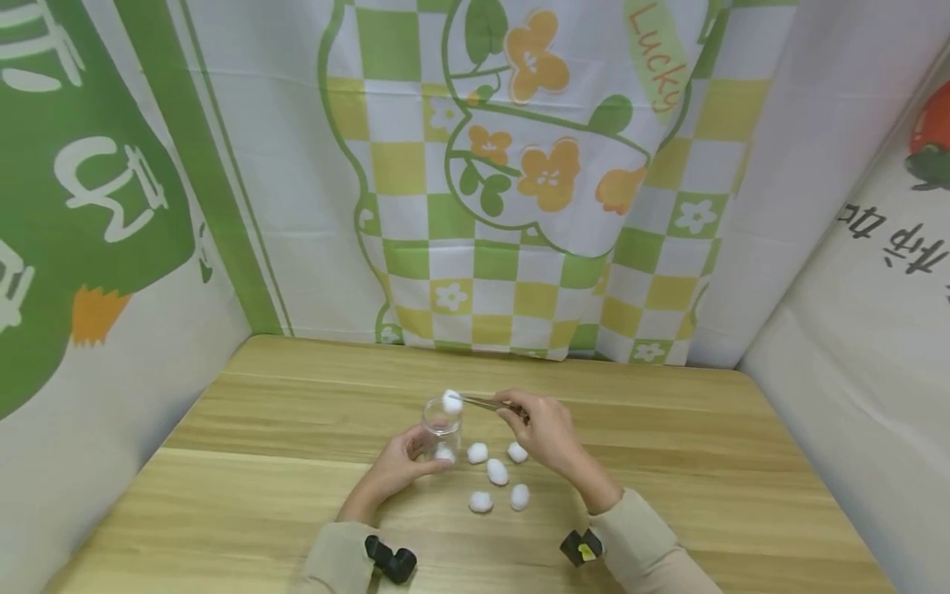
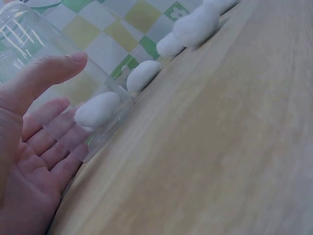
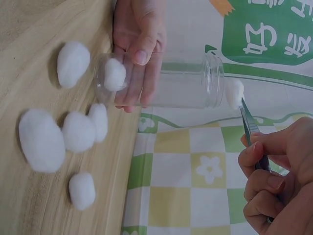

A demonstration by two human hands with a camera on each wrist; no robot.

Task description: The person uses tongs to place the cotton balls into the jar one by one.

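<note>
My left hand (image 1: 397, 464) holds a clear jar (image 3: 181, 81) low on its side, thumb in front and fingers behind. The jar stands upright on the table with one cotton ball (image 2: 98, 110) at its bottom. In my right hand (image 1: 545, 427) is a pair of metal tweezers (image 3: 249, 120), gripped between thumb and fingers. The tweezer tips pinch another cotton ball (image 3: 234, 93) right at the jar's open mouth. Several loose cotton balls (image 1: 497, 472) lie on the table to the right of the jar.
The wooden table (image 1: 245, 495) reaches back to a green-and-yellow checked curtain (image 1: 512, 297). Printed white cloth hangs at the left and the right. Black wrist devices (image 1: 391, 561) sit at both sleeves.
</note>
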